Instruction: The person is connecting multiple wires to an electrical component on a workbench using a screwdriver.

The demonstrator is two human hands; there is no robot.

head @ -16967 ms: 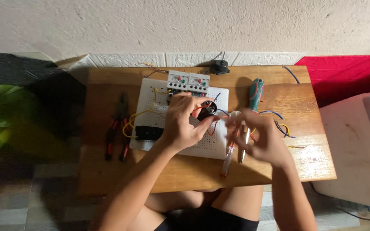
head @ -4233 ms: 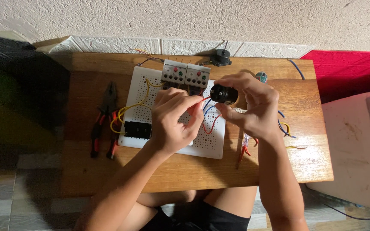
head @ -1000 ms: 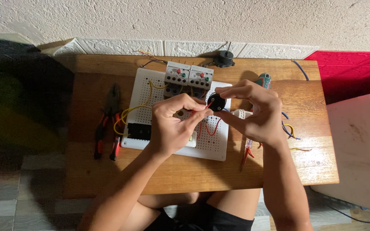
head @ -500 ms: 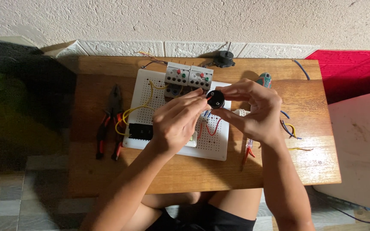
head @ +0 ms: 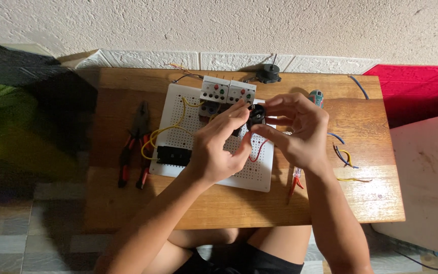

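Wooden bench [head: 366,203] against rough white wall, tiled floor below. Right hand [head: 300,129] grip pinching small black round part [head: 257,115] above white perforated board [head: 252,172]; left hand [head: 219,147] fingertips touching same part. Pliers [head: 133,144] left of board.

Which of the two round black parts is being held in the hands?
The round black part over the white perforated board, pinched by both hands; the other black round part sits untouched near the wall.
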